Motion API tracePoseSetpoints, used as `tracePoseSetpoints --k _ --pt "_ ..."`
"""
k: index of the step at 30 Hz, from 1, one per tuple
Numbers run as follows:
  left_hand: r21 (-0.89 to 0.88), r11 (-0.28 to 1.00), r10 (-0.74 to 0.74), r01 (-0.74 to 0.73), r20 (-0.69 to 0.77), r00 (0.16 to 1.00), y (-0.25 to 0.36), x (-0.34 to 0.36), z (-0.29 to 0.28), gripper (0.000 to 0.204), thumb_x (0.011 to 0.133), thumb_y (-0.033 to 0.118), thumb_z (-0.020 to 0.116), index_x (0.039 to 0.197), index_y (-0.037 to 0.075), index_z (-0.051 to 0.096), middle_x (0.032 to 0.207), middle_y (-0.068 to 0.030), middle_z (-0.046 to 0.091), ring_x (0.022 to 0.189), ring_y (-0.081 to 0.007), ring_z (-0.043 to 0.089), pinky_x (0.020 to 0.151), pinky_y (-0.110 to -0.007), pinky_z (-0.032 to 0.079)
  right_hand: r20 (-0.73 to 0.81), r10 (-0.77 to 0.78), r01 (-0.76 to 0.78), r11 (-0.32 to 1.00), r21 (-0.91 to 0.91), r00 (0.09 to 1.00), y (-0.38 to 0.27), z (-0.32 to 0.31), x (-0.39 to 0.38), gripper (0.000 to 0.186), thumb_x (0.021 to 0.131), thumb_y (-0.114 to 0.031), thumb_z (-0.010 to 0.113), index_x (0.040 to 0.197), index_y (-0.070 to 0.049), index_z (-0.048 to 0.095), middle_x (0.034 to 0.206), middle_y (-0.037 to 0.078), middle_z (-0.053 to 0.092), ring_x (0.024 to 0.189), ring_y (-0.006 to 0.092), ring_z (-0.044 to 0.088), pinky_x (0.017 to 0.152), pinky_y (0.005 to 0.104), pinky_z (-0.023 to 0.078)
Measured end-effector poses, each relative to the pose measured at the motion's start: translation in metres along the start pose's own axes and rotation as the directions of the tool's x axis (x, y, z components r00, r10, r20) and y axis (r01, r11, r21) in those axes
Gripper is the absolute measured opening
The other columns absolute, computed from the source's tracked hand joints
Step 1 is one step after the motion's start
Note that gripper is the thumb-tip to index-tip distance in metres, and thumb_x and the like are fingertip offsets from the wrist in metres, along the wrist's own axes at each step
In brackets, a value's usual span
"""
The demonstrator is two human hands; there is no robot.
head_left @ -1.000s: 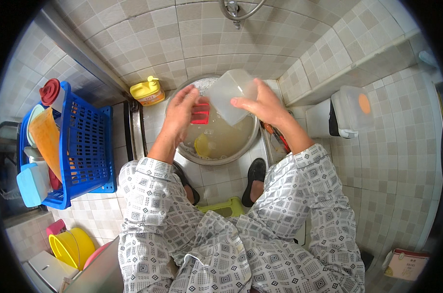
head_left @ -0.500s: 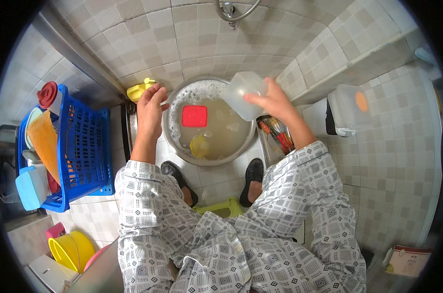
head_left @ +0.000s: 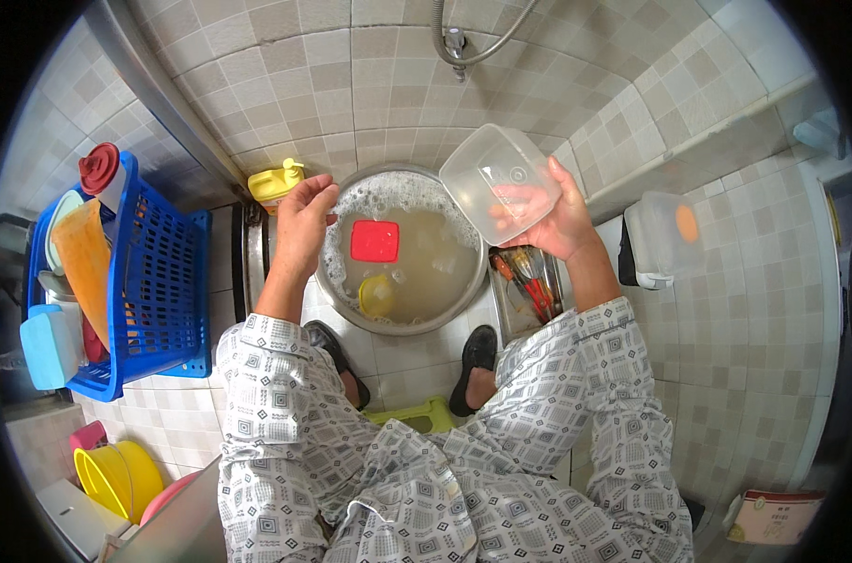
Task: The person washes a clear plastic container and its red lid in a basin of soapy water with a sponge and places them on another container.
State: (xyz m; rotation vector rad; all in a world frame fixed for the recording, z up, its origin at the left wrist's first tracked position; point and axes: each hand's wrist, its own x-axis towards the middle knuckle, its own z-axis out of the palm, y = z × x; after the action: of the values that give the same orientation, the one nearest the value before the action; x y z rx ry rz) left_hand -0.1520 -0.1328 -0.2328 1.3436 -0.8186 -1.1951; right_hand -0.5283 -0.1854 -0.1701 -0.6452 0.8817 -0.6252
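My right hand (head_left: 562, 214) grips a translucent square plastic container (head_left: 494, 180), tilted with its hollow side up over the basin's right side. My left hand (head_left: 309, 211) hangs over the left rim with loosely bent fingers and nothing visible in them. A steel basin (head_left: 475, 286) holds cloudy, soapy water, with a red square lid (head_left: 374, 241) and a submerged yellow item (head_left: 375, 296) in it. A tray of utensils (head_left: 534, 286) lies right of the basin, below my right hand.
A blue basket of kitchenware (head_left: 159, 291) stands left. A yellow jug (head_left: 271, 188) sits by the back wall, below a hose (head_left: 487, 47). A white bin with a clear container (head_left: 661, 239) is right. A yellow bucket (head_left: 116, 479) is lower left; a green stool (head_left: 417, 413) is under me.
My left hand has let go of the red lid and moved left. My right hand has carried the translucent container rightward and turned, its fingers now showing beneath it.
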Motion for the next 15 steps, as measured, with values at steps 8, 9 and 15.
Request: tracePoseSetpoints --k 8,9,15 --pt "0.058 0.998 0.004 -0.006 0.031 1.0 -0.003 0.0 0.003 0.043 0.096 0.022 0.067 0.131 -0.002 0.061 0.12 -0.0077 0.066 0.104 -0.0157 0.062 0.085 -0.032 0.051 0.017 -0.027 0.026 0.999 0.045 1.0 -0.004 0.007 -0.007 0.108 0.089 -0.083 0.04 0.14 0.012 0.049 0.118 0.029 0.064 0.11 0.0444 0.062 0.094 0.0642 0.05" --pt "0.063 0.998 0.006 -0.008 0.038 0.999 -0.004 0.0 0.004 0.042 0.096 0.023 0.066 0.13 -0.001 0.061 0.119 -0.0073 0.067 0.105 -0.0166 0.063 0.087 -0.033 0.051 0.022 -0.026 0.025 0.998 0.05 0.999 -0.004 0.005 -0.007 0.108 0.089 -0.083 0.04 0.14 0.012 0.05 0.119 0.029 0.064 0.111 0.0443 0.062 0.094 0.0642 0.05" --pt "0.152 0.983 0.093 -0.108 0.102 0.99 -0.01 -0.006 0.015 0.036 0.094 0.02 0.068 0.124 0.001 0.066 0.104 -0.0047 0.07 0.095 -0.0154 0.065 0.084 -0.032 0.053 0.082 -0.008 0.006 1.0 0.029 0.997 -0.002 0.009 -0.006 0.103 0.091 -0.081 0.042 0.139 0.01 0.052 0.115 0.027 0.067 0.098 0.0431 0.068 0.092 0.0583 0.054"
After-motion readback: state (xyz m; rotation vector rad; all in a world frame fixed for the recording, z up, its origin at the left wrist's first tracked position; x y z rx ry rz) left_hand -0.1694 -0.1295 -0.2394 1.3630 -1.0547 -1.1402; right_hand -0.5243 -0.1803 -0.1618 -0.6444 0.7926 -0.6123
